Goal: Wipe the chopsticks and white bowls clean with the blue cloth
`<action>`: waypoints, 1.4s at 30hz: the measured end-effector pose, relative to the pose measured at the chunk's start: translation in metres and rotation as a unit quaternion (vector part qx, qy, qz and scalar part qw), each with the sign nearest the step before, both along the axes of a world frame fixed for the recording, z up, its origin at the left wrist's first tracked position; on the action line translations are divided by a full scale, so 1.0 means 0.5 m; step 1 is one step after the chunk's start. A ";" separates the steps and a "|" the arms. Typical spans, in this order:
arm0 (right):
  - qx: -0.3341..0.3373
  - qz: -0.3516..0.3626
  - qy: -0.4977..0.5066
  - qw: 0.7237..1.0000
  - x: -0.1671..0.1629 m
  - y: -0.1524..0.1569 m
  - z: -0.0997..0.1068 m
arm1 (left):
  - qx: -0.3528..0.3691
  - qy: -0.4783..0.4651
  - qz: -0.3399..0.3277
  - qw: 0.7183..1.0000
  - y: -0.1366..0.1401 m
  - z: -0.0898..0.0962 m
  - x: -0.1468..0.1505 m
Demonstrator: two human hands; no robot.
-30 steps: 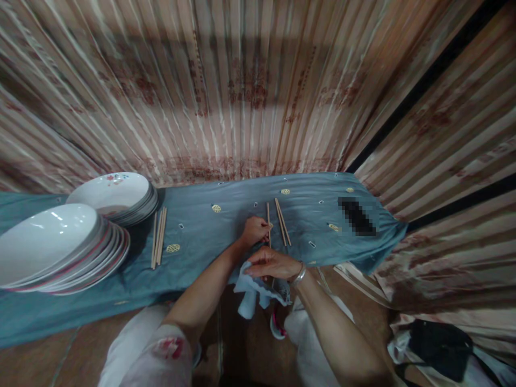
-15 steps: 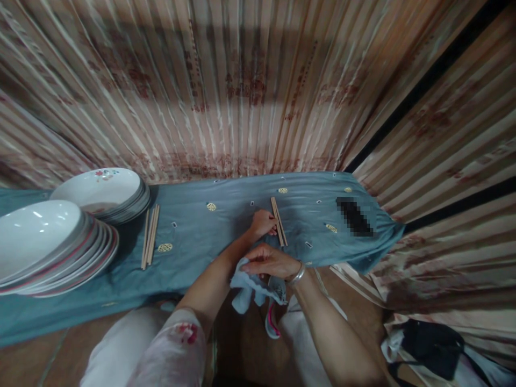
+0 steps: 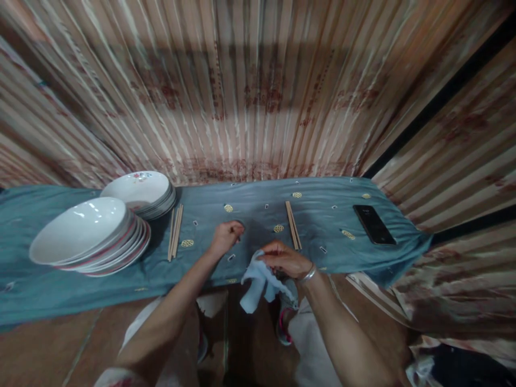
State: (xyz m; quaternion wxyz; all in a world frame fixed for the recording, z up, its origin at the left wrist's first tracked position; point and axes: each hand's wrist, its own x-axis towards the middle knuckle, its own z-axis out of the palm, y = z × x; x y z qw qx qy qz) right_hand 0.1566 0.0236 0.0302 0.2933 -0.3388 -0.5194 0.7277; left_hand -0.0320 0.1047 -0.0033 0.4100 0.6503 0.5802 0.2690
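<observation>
Across the middle of the frame runs a narrow table (image 3: 258, 196) under a blue-green cover with small yellow pineapple prints, seen from above by the person standing at it. Just below the center, the right hand (image 3: 285, 259), a silver bracelet (image 3: 309, 273) at its wrist, pinches a pale blue rag (image 3: 253, 290) between thumb and fingers; the rag hangs down past the table's near edge. Left of center, the left hand (image 3: 226, 238) is over the table with its fingers curled in; whether it grips anything cannot be told. Right of center, a pair of chopsticks (image 3: 293, 226) lies on the cover, near the right hand, the two sticks close together. Left of center, another bunch of chopsticks (image 3: 176, 232) lies beside two stacks of white bowls: a front stack (image 3: 83, 231), its top bowl tilted, and a back stack (image 3: 135, 192) with a flower print. At the right end lies a black phone (image 3: 374, 224). Pleated, patterned curtains (image 3: 258, 107) fill the top.
</observation>
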 end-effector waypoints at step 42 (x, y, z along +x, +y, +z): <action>-0.113 -0.201 0.163 0.959 -0.110 0.060 -0.020 | 0.061 0.347 0.131 0.927 -0.070 0.028 -0.278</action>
